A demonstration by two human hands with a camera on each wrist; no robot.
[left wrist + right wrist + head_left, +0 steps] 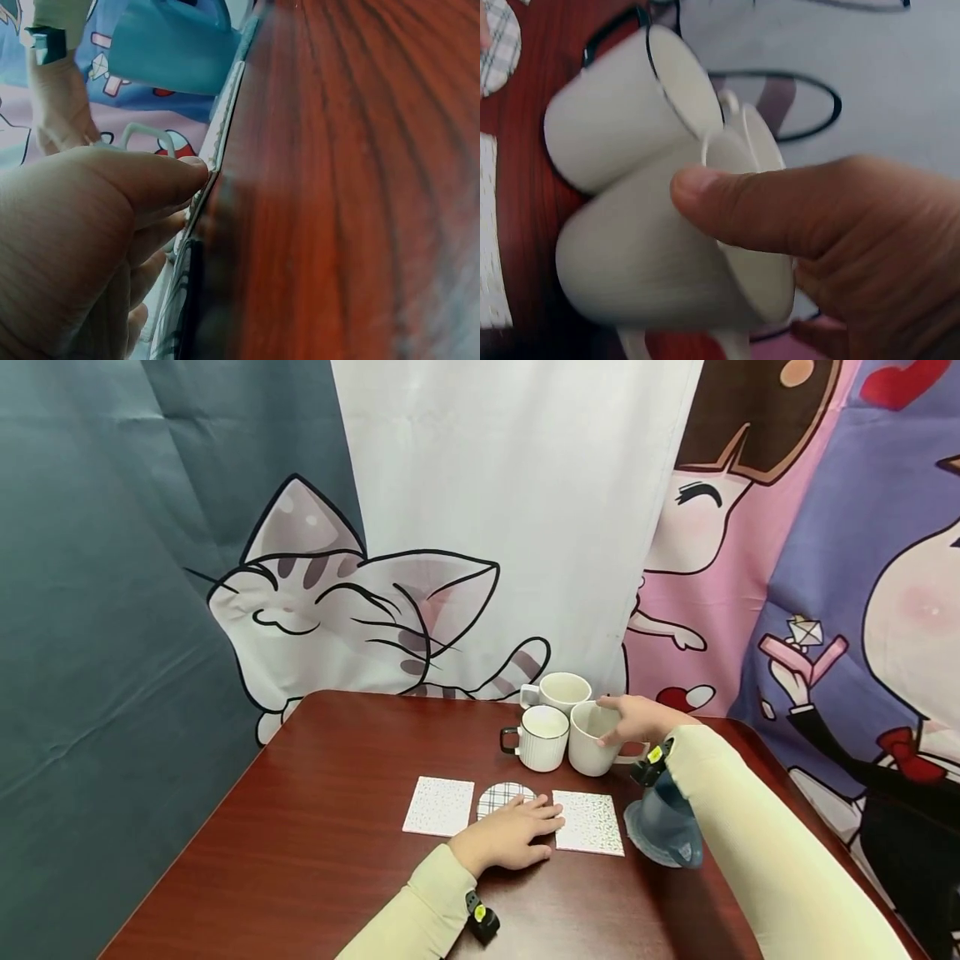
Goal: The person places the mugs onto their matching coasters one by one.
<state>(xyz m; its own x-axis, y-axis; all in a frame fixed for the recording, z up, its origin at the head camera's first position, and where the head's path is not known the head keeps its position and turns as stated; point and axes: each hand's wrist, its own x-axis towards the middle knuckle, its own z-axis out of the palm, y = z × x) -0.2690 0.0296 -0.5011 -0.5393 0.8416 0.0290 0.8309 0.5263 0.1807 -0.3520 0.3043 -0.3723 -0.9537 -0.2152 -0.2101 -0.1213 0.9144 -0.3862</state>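
My right hand grips the rim of a white mug, whose handle points right. In the right wrist view my thumb lies across the rim of this mug; the other fingers are partly hidden behind it. Beside it stands a ribbed white mug with a dark rim and black handle. My left hand lies with fingers extended over a round plaid coaster, partly covering it. Its fingertips reach the left edge of a speckled square coaster, also visible in the left wrist view.
A third white mug stands at the back, against the other two. Another speckled square coaster lies left of the round one. On the right, a blue mug sits on a round blue coaster, partly behind my right sleeve.
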